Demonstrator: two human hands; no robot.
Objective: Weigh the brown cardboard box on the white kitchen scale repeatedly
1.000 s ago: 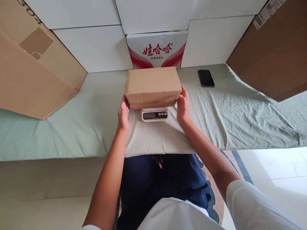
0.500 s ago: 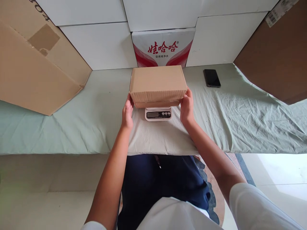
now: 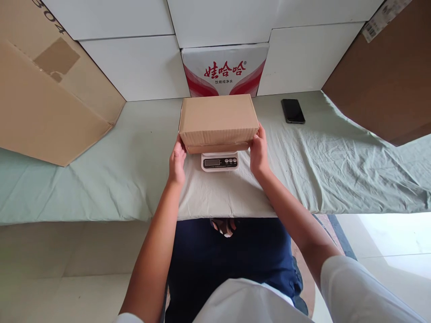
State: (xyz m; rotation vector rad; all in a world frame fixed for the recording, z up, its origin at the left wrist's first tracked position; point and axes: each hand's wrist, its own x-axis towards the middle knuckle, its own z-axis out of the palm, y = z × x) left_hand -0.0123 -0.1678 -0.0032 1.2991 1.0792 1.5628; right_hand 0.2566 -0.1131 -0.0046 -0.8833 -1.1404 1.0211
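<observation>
A closed brown cardboard box [image 3: 218, 114] sits over a small white digital kitchen scale [image 3: 220, 168], whose front panel with a display and buttons sticks out below it. My left hand [image 3: 177, 161] grips the box's near left corner, and my right hand [image 3: 259, 152] holds the near right corner. The fingertips on both sides are partly hidden behind and under the box. The scale's weighing plate is mostly covered, so I cannot tell whether the box rests fully on it.
A black smartphone [image 3: 292, 111] lies to the right on the green cloth [image 3: 144, 148]. Behind stands a white and red printed carton [image 3: 224, 67] amid white panels. Large cardboard boxes flank the left [image 3: 67, 112] and right [image 3: 380, 85] sides. The cloth's front edge runs before my lap.
The whole view has shifted slightly, with most things a little to the left. Both hands stay on the box above the scale, with no clear movement of the box against it.
</observation>
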